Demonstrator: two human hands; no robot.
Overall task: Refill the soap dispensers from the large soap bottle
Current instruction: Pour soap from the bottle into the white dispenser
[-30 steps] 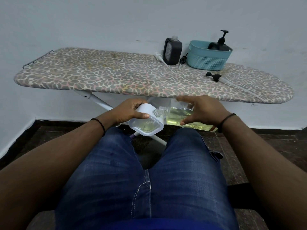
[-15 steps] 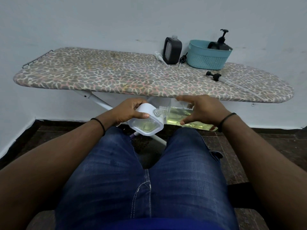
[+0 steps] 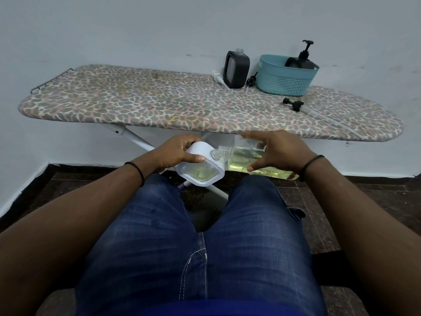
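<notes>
Head view: a white soap dispenser (image 3: 200,169) is gripped by the left hand (image 3: 175,152), fingers curled over its top and thumb pressed along its near face, above the lap of a seated person in blue jeans (image 3: 196,242). A little pale yellow liquid is seen through the dispenser's clear front. The threaded neck of the large soap bottle (image 3: 241,158), tipped on its side, is set at the dispenser's open mouth; the two touch or nearly touch, and it cannot be told which. The bottle, clear and part-filled with yellowish soap, is clasped by the right hand (image 3: 282,151), fingers spread over its upper side and thumb beneath. Dark bands are worn on both wrists.

Behind the hands, an ironing board (image 3: 141,103) with a spotted cover is stood against a pale wall. On its far right portion, a white pump head (image 3: 218,78) is laid beside an upright black dispenser (image 3: 236,69) with its pump removed. A black pump (image 3: 250,81) is laid just right of it, next to a teal basket (image 3: 284,80) in which a black pump dispenser (image 3: 303,58) is kept. Further right, another black pump head (image 3: 293,103) with a long clear tube is laid on the cover.
</notes>
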